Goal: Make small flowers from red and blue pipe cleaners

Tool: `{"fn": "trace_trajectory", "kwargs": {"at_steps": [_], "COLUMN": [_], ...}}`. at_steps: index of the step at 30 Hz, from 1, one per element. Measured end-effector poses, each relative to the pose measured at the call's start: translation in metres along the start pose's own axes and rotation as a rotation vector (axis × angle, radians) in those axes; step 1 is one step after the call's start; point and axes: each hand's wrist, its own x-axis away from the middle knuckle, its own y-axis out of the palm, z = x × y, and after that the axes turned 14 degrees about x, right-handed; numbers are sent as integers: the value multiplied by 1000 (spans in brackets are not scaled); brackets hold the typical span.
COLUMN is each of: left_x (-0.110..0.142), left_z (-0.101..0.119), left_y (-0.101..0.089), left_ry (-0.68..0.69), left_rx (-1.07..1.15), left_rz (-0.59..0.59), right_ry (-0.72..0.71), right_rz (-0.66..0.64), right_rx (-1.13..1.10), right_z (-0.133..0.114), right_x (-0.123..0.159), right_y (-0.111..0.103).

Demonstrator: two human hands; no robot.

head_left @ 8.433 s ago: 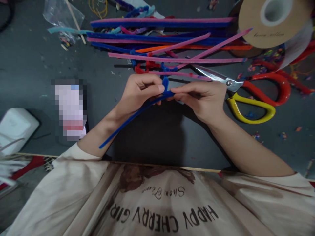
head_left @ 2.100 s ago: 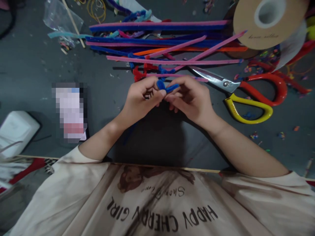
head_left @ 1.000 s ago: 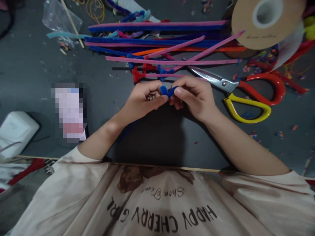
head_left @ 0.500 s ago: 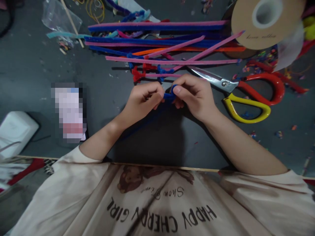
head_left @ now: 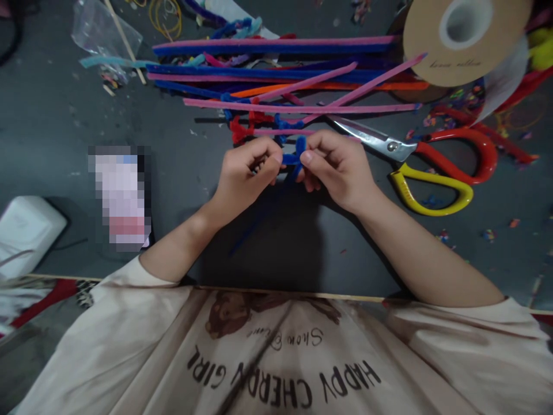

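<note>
Between my two hands is a blue pipe cleaner [head_left: 292, 159], bent so that a short loop stands up near my right fingertips. One end trails down to the lower left in the shadow. My left hand [head_left: 252, 172] pinches it from the left with thumb and forefinger. My right hand [head_left: 336, 167] is closed on it from the right, its thumb pressed at the bend. Just beyond my fingers lie small twisted pieces, a red one [head_left: 242, 130] and a blue one [head_left: 283, 122], beside pink pipe cleaners [head_left: 302, 108].
Scissors [head_left: 392, 147] with red and yellow handles lie to the right. A ribbon spool [head_left: 419, 43] stands at the back right. More pipe cleaners [head_left: 259, 49] are spread across the back. At left are a phone [head_left: 125, 199], a white box [head_left: 30, 233] and a plastic bag [head_left: 103, 31].
The blue pipe cleaner's bent part now stands up higher between my hands, and its trailing end shows more clearly. My left hand has shifted slightly left and away from me.
</note>
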Motion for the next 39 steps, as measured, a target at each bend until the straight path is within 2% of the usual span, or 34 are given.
{"fn": "trace_trajectory", "kwargs": {"at_steps": [9,15,17,20,26,33,39], "left_x": [-1,1,2,1,-2,-2,-1], "left_z": [-2,-1,0,1,3,1,3], "left_y": [0,2,2,0,-1,1,0], "left_ry": [30,51,64,38,-6,92,61], "left_rx": [-124,-104,-102,-59,-25,-71,-111], "left_rz": [-31,51,48,-17,-76,-13,-10], "right_ry": [19,18,20,9,-132,-154,-151], "right_rz": [12,47,33,-10,-157,-174,-167], "right_rx": [-47,-75,-64,-35,128,155,228], "right_z": [-2,-3,-3,-4,-6,-5,-5], "right_x": [0,1,1,1,4,4,3], "right_y": [0,1,1,-1,-2,-2,-3]}}
